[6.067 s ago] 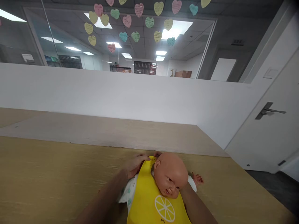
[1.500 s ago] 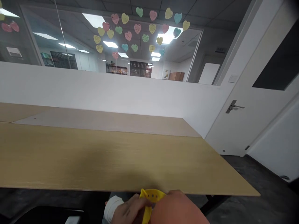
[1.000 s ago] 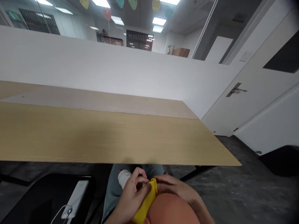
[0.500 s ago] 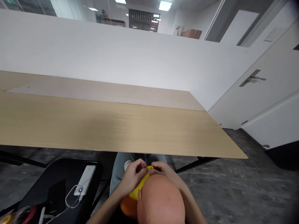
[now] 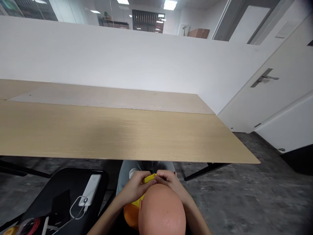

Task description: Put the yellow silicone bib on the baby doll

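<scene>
A bald baby doll (image 5: 160, 212) sits on my lap below the table edge, its head toward me and its back of the head in view. A yellow bib strap (image 5: 149, 179) runs behind its neck. My left hand (image 5: 134, 187) and my right hand (image 5: 168, 179) meet there, fingers pinched on the two ends of the strap. An orange part (image 5: 129, 217) of the bib or clothing shows under the doll's left side. A small white doll sleeve (image 5: 132, 173) pokes out beyond my left hand.
A long light wooden table (image 5: 110, 130) stretches across in front, backed by a white partition wall (image 5: 122, 55). A black chair (image 5: 61, 199) at lower left holds a white power bank (image 5: 90, 189) with cable. A white door (image 5: 269, 91) stands at right.
The doll left the tabletop and now sits on my lap. My view dropped downward. Both hands closed in on the yellow strap behind the doll's neck.
</scene>
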